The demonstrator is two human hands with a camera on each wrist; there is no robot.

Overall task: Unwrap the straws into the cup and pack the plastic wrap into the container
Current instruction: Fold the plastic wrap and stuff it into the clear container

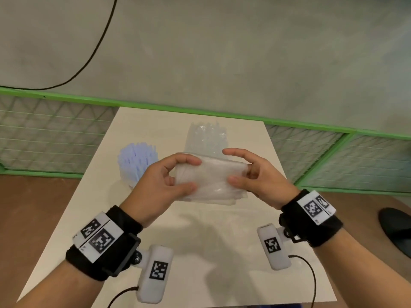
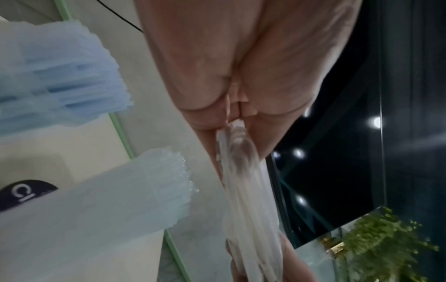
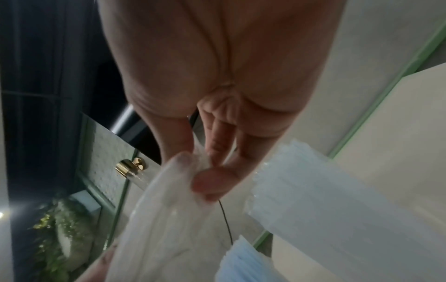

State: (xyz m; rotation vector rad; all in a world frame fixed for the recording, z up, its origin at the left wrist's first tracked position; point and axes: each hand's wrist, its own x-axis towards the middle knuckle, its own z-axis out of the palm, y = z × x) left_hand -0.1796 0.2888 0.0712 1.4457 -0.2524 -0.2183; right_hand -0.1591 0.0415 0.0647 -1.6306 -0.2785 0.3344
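A folded clear plastic wrap [image 1: 211,176] is held above the middle of the cream table [image 1: 200,241]. My left hand [image 1: 169,176] pinches its left end between thumb and fingers. My right hand [image 1: 249,172] pinches its right end. Behind the wrap stands a cup of clear straws [image 1: 206,140], and left of it a cup of pale blue straws [image 1: 138,157]. In the left wrist view the wrap [image 2: 243,190] hangs from my fingers, with the clear straws [image 2: 120,200] and blue straws [image 2: 60,76] to the left. In the right wrist view my fingertips [image 3: 212,183] grip the wrap [image 3: 173,219].
A green-framed mesh fence [image 1: 333,152] runs behind the table. A black cable [image 1: 97,47] hangs on the grey wall. A dark shoe [image 1: 395,230] shows on the brown floor at the right. No container is plainly visible.
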